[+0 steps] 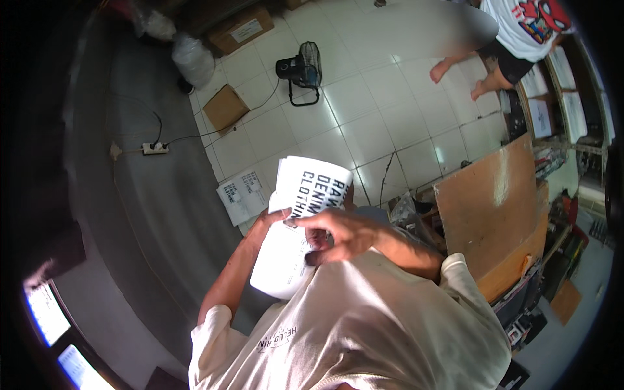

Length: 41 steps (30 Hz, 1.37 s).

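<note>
Two brown cardboard boxes sit on the white tiled floor (364,130): a larger cardboard box (240,30) with a white label at the upper left by the wall, and a smaller plain cardboard box (225,107) below it, lying near a black cable. A clear plastic bag (192,58) stands between them. Flat white printed sheets (243,194) with dark lettering lie on the tiles just left of the hands. A black floor fan (302,70) stands well apart, higher up, and a white power strip (155,148) lies on the grey strip at the left.

In front of the chest, a white package (294,227) with bold black lettering is held upright, bending over at its top. The left hand (268,218) grips its left edge, fingers closed on it. The right hand (335,235) lies across its front, fingers curled and pressed onto the white surface. To the right stands a brown wooden counter (491,208). Another person's bare legs (468,71) show at the upper right.
</note>
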Available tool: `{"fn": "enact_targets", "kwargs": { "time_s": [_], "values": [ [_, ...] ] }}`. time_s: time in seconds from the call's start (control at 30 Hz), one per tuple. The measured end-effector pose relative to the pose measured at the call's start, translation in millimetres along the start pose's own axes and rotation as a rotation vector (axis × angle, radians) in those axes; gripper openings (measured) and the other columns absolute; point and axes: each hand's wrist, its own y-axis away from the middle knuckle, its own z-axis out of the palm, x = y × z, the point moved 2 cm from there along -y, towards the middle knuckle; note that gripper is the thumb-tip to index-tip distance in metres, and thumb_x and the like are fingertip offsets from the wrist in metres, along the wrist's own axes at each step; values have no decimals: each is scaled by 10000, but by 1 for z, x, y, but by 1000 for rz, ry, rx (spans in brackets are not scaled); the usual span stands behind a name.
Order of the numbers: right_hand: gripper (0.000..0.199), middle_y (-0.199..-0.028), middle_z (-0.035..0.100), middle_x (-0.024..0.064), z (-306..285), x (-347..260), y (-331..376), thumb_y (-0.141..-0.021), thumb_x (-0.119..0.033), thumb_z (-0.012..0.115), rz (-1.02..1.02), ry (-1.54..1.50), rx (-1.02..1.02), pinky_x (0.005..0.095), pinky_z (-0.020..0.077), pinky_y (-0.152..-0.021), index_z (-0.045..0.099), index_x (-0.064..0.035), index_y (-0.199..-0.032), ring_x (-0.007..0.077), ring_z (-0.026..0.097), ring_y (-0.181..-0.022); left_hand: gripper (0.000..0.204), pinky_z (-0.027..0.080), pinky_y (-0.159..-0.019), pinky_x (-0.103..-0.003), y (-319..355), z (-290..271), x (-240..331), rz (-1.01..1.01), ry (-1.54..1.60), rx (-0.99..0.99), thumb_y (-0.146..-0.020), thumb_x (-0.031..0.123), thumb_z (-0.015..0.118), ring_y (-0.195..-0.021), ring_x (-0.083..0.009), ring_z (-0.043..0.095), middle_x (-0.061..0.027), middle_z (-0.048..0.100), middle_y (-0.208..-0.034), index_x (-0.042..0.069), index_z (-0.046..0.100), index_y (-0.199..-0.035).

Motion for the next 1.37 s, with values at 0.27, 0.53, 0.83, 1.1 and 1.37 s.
{"fn": "enact_targets", "kwargs": {
  "time_s": [0.27, 0.53, 0.83, 1.1, 1.37],
  "values": [
    [319, -800, 605, 115, 64, 91, 7, -984, -298, 541, -89, 378, 518, 430, 489, -754, 581, 17, -951, 287, 600, -763, 596, 601, -836, -466, 18, -61, -36, 582, 516, -166, -928, 425, 587, -994, -340, 696, -198, 672, -1182, -10, 539, -1333],
    [540, -1264, 612, 141, 136, 168, -24, -1055, -467, 372, 311, -392, 773, 398, 407, -1018, 570, -14, -1274, 296, 569, -1115, 543, 591, -852, -409, 52, -87, -50, 689, 597, -55, -965, 356, 558, -991, -313, 687, -191, 658, -1188, -24, 506, -1350],
    [733, -1240, 632, 136, 108, 173, -98, -882, -569, 670, 318, -838, 457, 385, 518, -961, 514, -39, -1363, 251, 635, -1108, 503, 528, -914, -376, 88, -99, -36, 458, 80, 301, -925, 276, 665, -1028, -234, 654, -136, 654, -1157, -48, 531, -1286],
    [759, -1191, 655, 135, 97, 226, -78, -829, -607, 693, 319, -1072, 639, 413, 533, -939, 556, -45, -1319, 270, 639, -1071, 259, 521, -869, -315, 94, -82, -26, 137, -202, 354, -847, 87, 751, -1015, -155, 620, -76, 635, -1135, 84, 585, -1046],
    [598, -1123, 671, 110, 37, 275, -74, -864, -490, 702, 498, -1232, 538, 415, 507, -953, 592, -63, -1267, 257, 641, -1035, 315, 485, -971, -372, 42, -50, -20, 713, -626, 681, -725, 7, 734, -1212, -238, 508, -147, 421, -1332, 61, 544, -970]
  ]
}}
